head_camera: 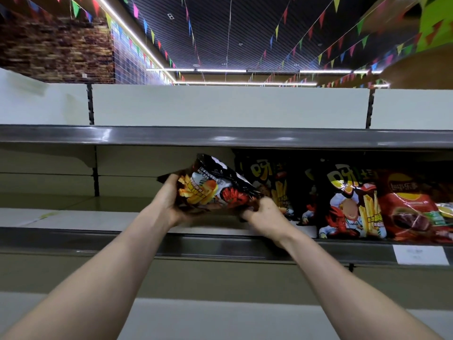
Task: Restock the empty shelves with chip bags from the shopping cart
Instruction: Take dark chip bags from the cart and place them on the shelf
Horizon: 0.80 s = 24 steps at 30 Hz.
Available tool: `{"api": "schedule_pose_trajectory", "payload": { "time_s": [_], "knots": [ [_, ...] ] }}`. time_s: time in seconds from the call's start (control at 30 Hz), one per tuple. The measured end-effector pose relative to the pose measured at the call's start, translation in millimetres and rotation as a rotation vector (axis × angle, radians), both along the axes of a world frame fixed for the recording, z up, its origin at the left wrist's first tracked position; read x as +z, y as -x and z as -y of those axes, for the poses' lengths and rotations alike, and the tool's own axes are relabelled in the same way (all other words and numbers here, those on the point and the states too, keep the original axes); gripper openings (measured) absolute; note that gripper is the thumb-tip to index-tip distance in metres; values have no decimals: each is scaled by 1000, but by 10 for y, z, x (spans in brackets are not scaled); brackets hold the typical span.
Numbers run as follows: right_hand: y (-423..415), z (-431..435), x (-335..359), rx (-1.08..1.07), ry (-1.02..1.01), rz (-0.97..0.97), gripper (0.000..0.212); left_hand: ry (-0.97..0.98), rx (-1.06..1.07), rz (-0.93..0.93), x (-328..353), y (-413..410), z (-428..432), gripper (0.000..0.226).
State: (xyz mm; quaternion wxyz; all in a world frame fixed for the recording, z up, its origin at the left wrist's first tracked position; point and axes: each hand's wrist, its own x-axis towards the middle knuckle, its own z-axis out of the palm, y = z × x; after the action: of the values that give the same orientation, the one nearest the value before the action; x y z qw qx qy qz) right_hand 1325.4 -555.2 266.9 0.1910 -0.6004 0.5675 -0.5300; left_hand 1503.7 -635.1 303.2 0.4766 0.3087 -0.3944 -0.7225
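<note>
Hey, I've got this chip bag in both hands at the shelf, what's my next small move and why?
Probably tip the black chip bag upright and set it on the shelf, just left of the standing black bag. The left hand and right hand hold it tilted over a bare stretch, while the bags beside it stand upright.

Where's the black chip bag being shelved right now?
Head view, centre: the glossy black chip bag is held tilted between the left hand and right hand at the grey middle shelf, just left of an upright black fries bag.
</note>
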Motion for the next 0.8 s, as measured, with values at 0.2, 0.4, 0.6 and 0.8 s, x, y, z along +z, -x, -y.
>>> {"api": "schedule_pose_trajectory", "payload": {
  "time_s": [0.2,0.4,0.6,0.8],
  "knots": [
    [8,-136,96,-7,97,-28,74,186,541,196,-15,-32,299,43],
    [-210,92,86,-94,85,-154,80,325,457,290,65,219,175,55],
    [-85,149,190,-134,129,138,34,144,137,96,38,124,133,61],
    [-103,134,129,-31,152,262,38,-96,42,-305,-109,227,142,83]
  ]
}}
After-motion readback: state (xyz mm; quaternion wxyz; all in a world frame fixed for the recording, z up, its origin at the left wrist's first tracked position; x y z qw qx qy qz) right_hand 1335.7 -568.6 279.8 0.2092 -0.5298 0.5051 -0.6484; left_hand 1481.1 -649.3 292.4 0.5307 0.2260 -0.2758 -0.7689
